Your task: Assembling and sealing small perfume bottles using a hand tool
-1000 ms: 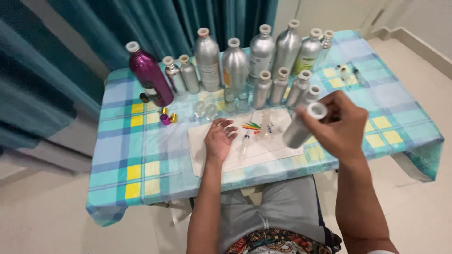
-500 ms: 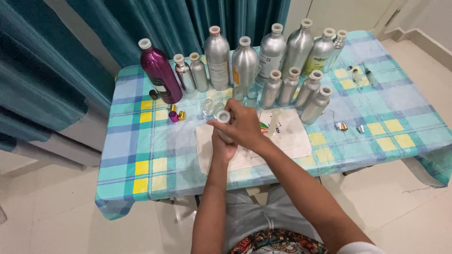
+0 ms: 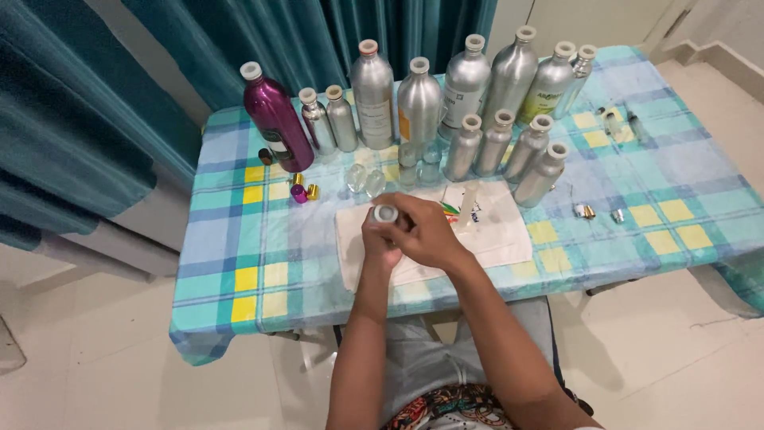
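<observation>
Two hands meet over the white cloth (image 3: 485, 239) — the left hand (image 3: 380, 243) wraps a small silver bottle (image 3: 385, 215) upright, the right hand (image 3: 430, 232) closes over its side. Behind the cloth stand silver bottles (image 3: 419, 103); a purple bottle (image 3: 277, 119) stands behind-left on the counter (image 3: 239, 239).

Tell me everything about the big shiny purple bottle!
The tall glossy purple metal bottle stands at the back left of the checked blue and yellow tablecloth, leaning a little in this view. It has a rounded shoulder, a narrow neck and a pale cap on top. A dark label sits low on its side. A small silver bottle stands just beside it. Neither hand touches it.
</observation>
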